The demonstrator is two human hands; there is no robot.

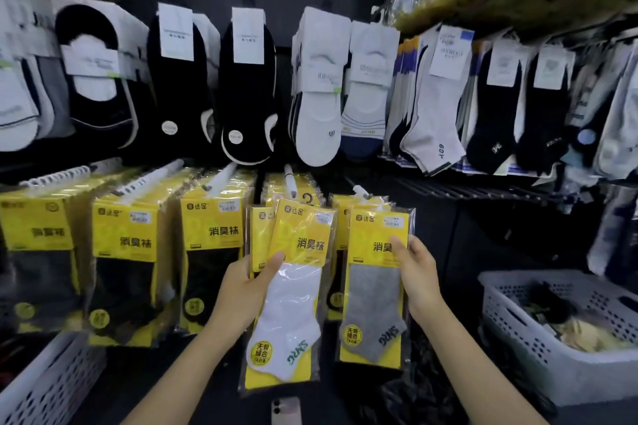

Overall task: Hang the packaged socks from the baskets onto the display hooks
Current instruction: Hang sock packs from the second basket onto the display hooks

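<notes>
**Current state.** The left hand (248, 290) grips a clear-plastic, yellow-carded white-sock packet (293, 304) at centre frame, with the thumb across the front and the fingers curled behind. The packet is tilted, its top leaning right. The right hand (419, 272) grips a matching grey-sock packet (374, 307) by its right edge, thumb on the yellow card, just right of centre. Both packet tops sit just below two white-tipped metal display hooks (290, 181) (360, 190). Whether either hang hole is already on a hook cannot be determined.

**Likely faults and causes.**

- Missed hook: the tilt of the white-sock packet puts its hang hole off the hook axis, so the tip would probably meet card rather than hole. Level the packet first.
- Torn hang hole: forcing the card onto the tip at an angle could split it.
- Slip: the film looks glossy, and each packet is held one-handed at one side, so a push against resistance may twist it out of the grip.
- Wrong row: the full rows of hanging yellow packets (210, 252) at centre left show dark socks, so placing white or grey there would mix stock.
- Dropped packet: the white perforated plastic basket (511, 338) at lower right is well apart from both hands — a fall would likely land on the dark floor.
</notes>
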